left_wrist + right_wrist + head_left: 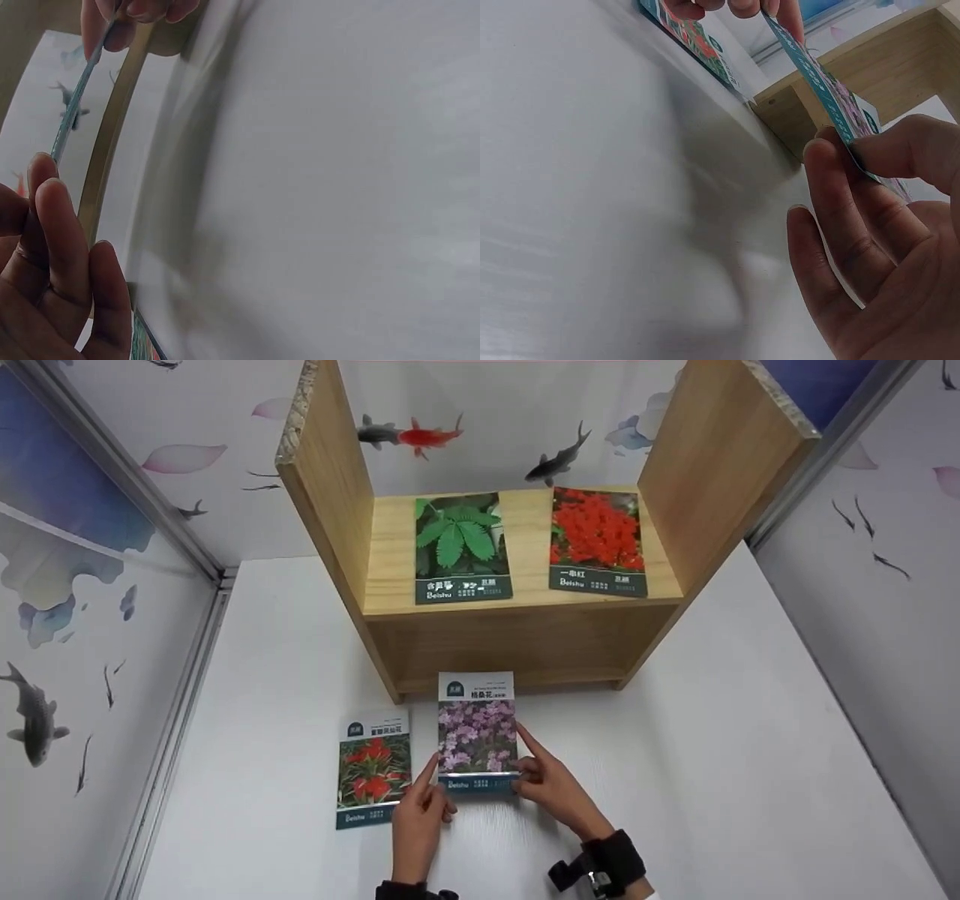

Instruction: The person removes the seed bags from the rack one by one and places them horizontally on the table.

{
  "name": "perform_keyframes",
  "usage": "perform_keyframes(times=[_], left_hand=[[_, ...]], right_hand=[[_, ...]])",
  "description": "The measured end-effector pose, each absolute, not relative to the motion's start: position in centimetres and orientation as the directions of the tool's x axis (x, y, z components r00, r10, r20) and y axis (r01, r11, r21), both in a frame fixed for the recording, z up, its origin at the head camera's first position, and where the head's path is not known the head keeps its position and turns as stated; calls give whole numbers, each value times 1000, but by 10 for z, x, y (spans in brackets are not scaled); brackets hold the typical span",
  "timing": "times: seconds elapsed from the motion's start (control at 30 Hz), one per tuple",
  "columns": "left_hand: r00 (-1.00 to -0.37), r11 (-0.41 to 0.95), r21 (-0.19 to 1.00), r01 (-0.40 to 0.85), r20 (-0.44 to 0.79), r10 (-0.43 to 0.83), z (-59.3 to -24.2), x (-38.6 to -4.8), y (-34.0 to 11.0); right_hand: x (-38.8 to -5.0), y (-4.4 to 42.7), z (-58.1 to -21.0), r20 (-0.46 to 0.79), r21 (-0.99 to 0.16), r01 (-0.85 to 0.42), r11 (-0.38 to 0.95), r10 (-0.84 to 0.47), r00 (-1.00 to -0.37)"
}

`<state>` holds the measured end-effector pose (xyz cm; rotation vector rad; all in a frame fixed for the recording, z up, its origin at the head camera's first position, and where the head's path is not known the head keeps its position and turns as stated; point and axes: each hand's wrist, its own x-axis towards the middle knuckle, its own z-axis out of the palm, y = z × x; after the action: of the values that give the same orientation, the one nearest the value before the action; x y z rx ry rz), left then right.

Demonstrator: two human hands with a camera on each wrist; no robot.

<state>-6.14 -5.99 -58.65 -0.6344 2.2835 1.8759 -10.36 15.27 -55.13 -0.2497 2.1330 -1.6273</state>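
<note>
A seed packet with pink-purple flowers is held between both hands, raised off the white table in front of the wooden shelf. My left hand pinches its left edge near the bottom. On the opposite edge, my right hand grips it between thumb and fingers, index finger stretched along the side. The left wrist view shows the packet nearly edge-on. In the right wrist view its dark teal bottom band faces the camera. Just left of it, a packet with red flowers lies on the table, partly behind my left hand.
The wooden shelf has tall side panels. On its upper board are a green-leaf packet at left and a red-flower packet at right. Fish-patterned walls surround the white table.
</note>
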Motion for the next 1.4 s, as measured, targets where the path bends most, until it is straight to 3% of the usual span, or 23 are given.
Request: perform_keyframes(times=[0.47,0.73,1.07,1.4], left_hand=[[-916,244,887,-392,-353,-189,-595,-52,-69],[-900,233,874,-426,-383,-211,-598,-46,-71],[-879,266,842,-470,-417,-231,-601,-42,-74],[-856,284,811,-512,-457,-239,-602,-41,-79]], right_hand=[[-100,144,-576,-235,-959,138,247,-423,-875],[-99,141,-600,-204,-949,74,307,-417,-886],[-95,133,-601,-174,-878,-51,476,-417,-892],[-94,129,-604,-153,-834,-105,542,-410,-899]])
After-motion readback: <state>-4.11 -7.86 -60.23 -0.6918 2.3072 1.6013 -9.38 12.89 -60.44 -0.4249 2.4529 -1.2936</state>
